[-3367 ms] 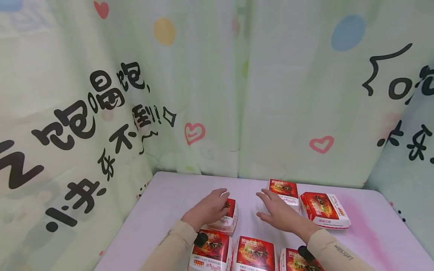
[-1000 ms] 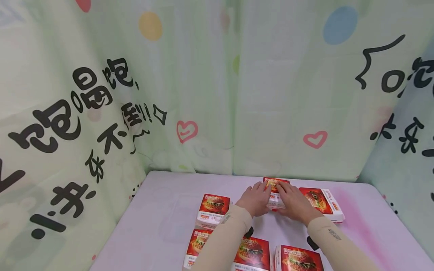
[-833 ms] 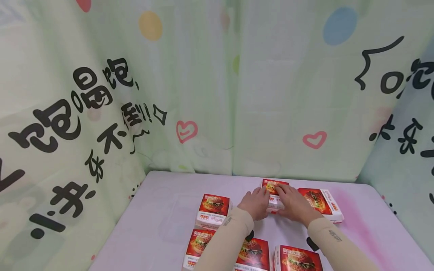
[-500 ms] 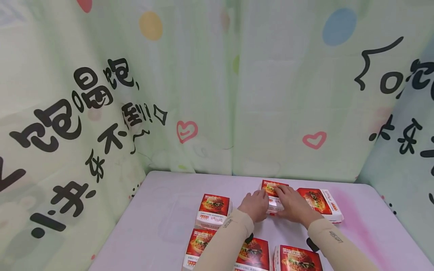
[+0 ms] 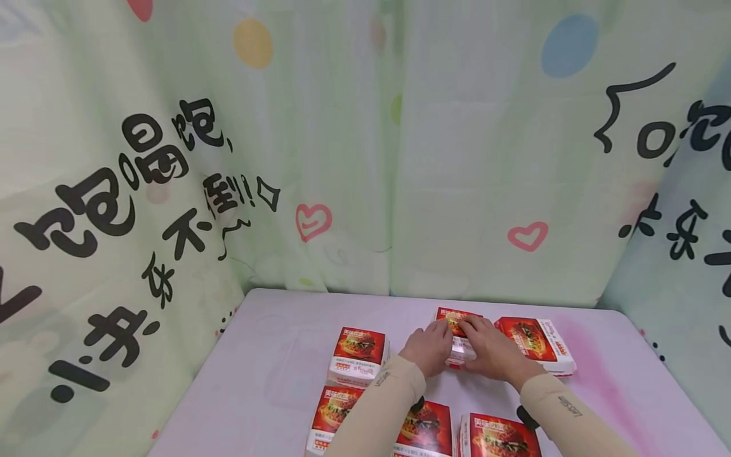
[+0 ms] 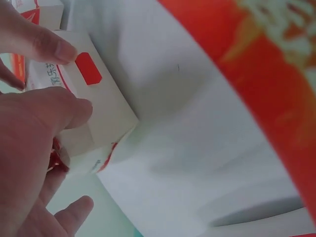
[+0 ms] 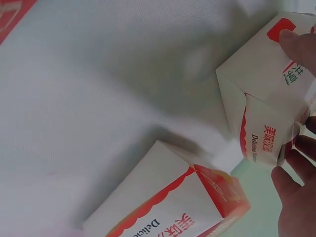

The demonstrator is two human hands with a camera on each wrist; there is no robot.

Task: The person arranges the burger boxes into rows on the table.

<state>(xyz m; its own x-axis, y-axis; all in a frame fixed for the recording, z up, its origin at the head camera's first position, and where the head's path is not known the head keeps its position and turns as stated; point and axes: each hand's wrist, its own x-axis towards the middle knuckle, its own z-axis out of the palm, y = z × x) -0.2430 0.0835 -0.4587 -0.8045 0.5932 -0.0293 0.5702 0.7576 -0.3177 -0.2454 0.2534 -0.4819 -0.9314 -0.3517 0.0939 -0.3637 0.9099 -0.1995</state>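
At the back of the table, a red and white burger box [image 5: 461, 344] stands between both hands. My left hand [image 5: 427, 348] grips its left side, thumb on the white front face and fingers over the top edge. On the other side my right hand [image 5: 493, 352] holds it, with its thumb on the front too. The left wrist view shows both thumbs on the white face of the box [image 6: 111, 111], near a red tab. Seen from the right wrist, the fingers of the right hand [image 7: 301, 192] bend around the far edge of the box.
Another burger box [image 5: 537, 343] lies turned just right of the held one. A box [image 5: 358, 355] stands to the left. Along the front are a left box [image 5: 334, 412], a middle box [image 5: 425, 428] and a right box [image 5: 499, 438]. Patterned curtains [image 5: 342, 158] enclose the table [image 5: 274, 368].
My left hand has left the left box and joined the right hand at the back box. Held between both hands, that box has slid slightly nearer and left.
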